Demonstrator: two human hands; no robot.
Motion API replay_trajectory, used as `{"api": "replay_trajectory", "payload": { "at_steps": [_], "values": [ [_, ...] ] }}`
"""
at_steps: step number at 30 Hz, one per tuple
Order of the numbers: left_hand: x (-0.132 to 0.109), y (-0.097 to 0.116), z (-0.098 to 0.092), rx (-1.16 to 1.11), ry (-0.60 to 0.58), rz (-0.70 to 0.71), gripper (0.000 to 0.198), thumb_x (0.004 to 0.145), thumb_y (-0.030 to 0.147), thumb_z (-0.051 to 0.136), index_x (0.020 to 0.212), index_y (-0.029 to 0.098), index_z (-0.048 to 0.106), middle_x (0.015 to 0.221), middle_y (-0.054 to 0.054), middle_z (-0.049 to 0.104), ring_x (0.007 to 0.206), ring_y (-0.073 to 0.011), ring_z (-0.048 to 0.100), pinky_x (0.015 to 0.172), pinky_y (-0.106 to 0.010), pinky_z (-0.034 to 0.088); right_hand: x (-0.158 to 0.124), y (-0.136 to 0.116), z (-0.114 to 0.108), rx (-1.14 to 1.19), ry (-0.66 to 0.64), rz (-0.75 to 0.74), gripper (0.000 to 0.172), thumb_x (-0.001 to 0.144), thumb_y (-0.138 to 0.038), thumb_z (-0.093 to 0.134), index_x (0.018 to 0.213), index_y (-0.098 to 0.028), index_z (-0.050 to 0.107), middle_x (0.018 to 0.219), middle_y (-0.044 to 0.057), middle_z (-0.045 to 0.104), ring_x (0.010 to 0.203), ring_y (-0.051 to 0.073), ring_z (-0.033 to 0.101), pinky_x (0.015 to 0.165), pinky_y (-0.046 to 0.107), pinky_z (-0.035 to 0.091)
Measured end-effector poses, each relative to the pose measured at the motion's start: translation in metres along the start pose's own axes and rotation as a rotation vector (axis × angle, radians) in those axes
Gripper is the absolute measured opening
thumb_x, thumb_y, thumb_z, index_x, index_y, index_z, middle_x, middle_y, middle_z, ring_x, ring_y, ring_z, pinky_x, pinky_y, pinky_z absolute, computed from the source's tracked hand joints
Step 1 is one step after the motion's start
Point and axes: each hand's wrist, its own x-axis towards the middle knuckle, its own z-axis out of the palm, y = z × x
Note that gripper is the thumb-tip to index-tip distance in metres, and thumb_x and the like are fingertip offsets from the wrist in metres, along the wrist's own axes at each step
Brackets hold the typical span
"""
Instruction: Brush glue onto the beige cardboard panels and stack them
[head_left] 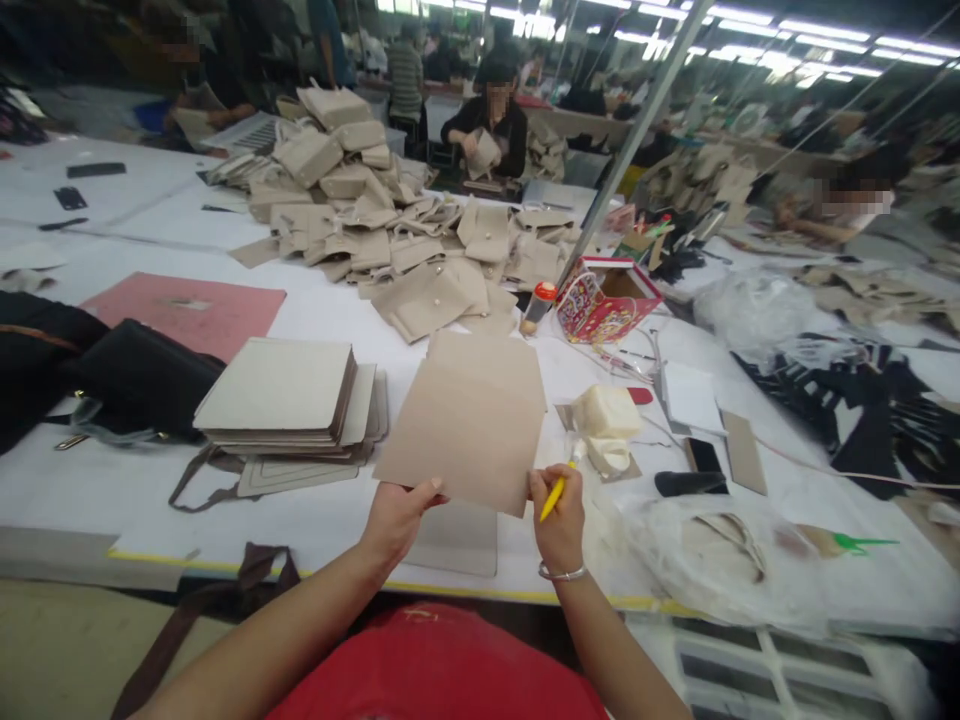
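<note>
In the head view a flat beige panel [469, 420] is held up in front of me, tilted over the white table. My left hand [401, 515] pinches its lower left edge, thumb on top. At its lower right corner my right hand [559, 515] closes on the panel's edge and also carries a yellow pen-like tool [553, 498] with a pale tip. Beneath the panel, a grey-beige board [456, 540] lies partly covered on the table. Left of it stands a stack of beige boards [274, 390]. A cream block-shaped container [606, 412] sits just right of the panel.
Beige pouch pieces [337, 200] are heaped at the back. A red patterned box [604, 300] and an orange-capped bottle [538, 307] stand by a metal pole [637, 135]. A clear plastic bag [720, 560] lies right, a black bag [146, 385] left. Other people work beyond.
</note>
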Motion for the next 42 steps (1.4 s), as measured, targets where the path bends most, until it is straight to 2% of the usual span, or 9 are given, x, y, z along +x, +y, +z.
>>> {"api": "replay_trajectory", "payload": {
  "at_steps": [3, 6, 8, 10, 14, 19, 23, 31, 42],
  "values": [
    [-0.014, -0.019, -0.015, -0.01, -0.013, -0.113, 0.048, 0.059, 0.029, 0.073, 0.103, 0.018, 0.059, 0.086, -0.004, 0.065, 0.077, -0.0156, 0.06, 0.06, -0.027, 0.052, -0.017, 0.017, -0.004, 0.013, -0.043, 0.057, 0.03, 0.078, -0.042, 0.055, 0.094, -0.021, 0.04, 0.078, 0.001, 0.057, 0.067, 0.014, 0.058, 0.065, 0.029, 0.048],
    [-0.022, -0.034, -0.035, -0.006, -0.072, -0.217, 0.048, 0.061, 0.032, 0.072, 0.105, 0.018, 0.058, 0.092, -0.005, 0.065, 0.083, -0.0171, 0.06, 0.068, -0.03, 0.052, -0.035, 0.037, -0.01, 0.08, -0.124, 0.114, 0.031, 0.077, -0.04, 0.056, 0.095, -0.022, 0.038, 0.078, 0.001, 0.057, 0.067, 0.014, 0.057, 0.065, 0.03, 0.049],
    [-0.022, -0.044, -0.053, -0.001, -0.097, -0.243, 0.044, 0.068, 0.04, 0.065, 0.106, 0.02, 0.056, 0.101, -0.006, 0.063, 0.09, -0.0178, 0.059, 0.075, -0.033, 0.051, -0.048, 0.052, -0.013, 0.076, -0.166, 0.15, 0.032, 0.077, -0.04, 0.056, 0.095, -0.022, 0.038, 0.078, 0.002, 0.058, 0.068, 0.014, 0.058, 0.066, 0.031, 0.049],
    [-0.017, -0.055, -0.075, 0.05, -0.05, -0.241, 0.042, 0.075, 0.048, 0.054, 0.107, 0.021, 0.054, 0.106, -0.006, 0.061, 0.092, -0.0171, 0.058, 0.076, -0.033, 0.05, -0.059, 0.068, -0.012, 0.035, -0.196, 0.172, 0.032, 0.077, -0.041, 0.056, 0.095, -0.021, 0.039, 0.079, 0.002, 0.058, 0.069, 0.015, 0.058, 0.067, 0.032, 0.049],
    [0.002, -0.079, -0.112, 0.404, 0.055, -0.225, 0.038, 0.074, 0.049, 0.053, 0.091, 0.016, 0.059, 0.085, -0.004, 0.064, 0.078, -0.0159, 0.058, 0.07, -0.028, 0.047, -0.071, 0.099, 0.005, -0.062, -0.244, 0.183, 0.031, 0.076, -0.044, 0.055, 0.093, -0.022, 0.041, 0.079, 0.002, 0.06, 0.072, 0.017, 0.059, 0.07, 0.033, 0.048],
    [0.029, -0.096, -0.137, 1.053, 0.014, -0.047, 0.034, 0.078, 0.044, 0.046, 0.069, 0.016, 0.063, 0.068, -0.001, 0.062, 0.07, -0.015, 0.055, 0.067, -0.024, 0.039, -0.065, 0.125, 0.036, -0.205, -0.292, 0.201, 0.03, 0.078, -0.047, 0.049, 0.092, -0.021, 0.044, 0.079, 0.003, 0.062, 0.071, 0.018, 0.061, 0.067, 0.033, 0.047],
    [0.045, -0.101, -0.149, 1.266, -0.051, -0.047, 0.039, 0.081, 0.045, 0.041, 0.064, 0.017, 0.062, 0.062, -0.001, 0.059, 0.064, -0.0138, 0.052, 0.06, -0.023, 0.034, -0.058, 0.134, 0.053, -0.268, -0.327, 0.178, 0.031, 0.079, -0.049, 0.046, 0.091, -0.021, 0.044, 0.078, 0.004, 0.062, 0.069, 0.018, 0.061, 0.064, 0.031, 0.047],
    [0.057, -0.105, -0.155, 1.3, -0.037, -0.147, 0.039, 0.08, 0.046, 0.043, 0.062, 0.017, 0.063, 0.059, 0.0, 0.059, 0.062, -0.0135, 0.05, 0.057, -0.023, 0.031, -0.053, 0.139, 0.066, -0.374, -0.348, 0.146, 0.032, 0.08, -0.05, 0.041, 0.09, -0.02, 0.046, 0.076, 0.005, 0.062, 0.064, 0.018, 0.06, 0.058, 0.029, 0.044],
    [0.064, -0.102, -0.152, 1.337, -0.009, -0.191, 0.037, 0.079, 0.046, 0.046, 0.065, 0.017, 0.064, 0.063, -0.002, 0.063, 0.063, -0.0142, 0.052, 0.057, -0.023, 0.031, -0.055, 0.143, 0.072, -0.429, -0.362, 0.119, 0.033, 0.082, -0.048, 0.038, 0.092, -0.018, 0.046, 0.077, 0.005, 0.062, 0.064, 0.018, 0.059, 0.057, 0.027, 0.042]
  ]
}}
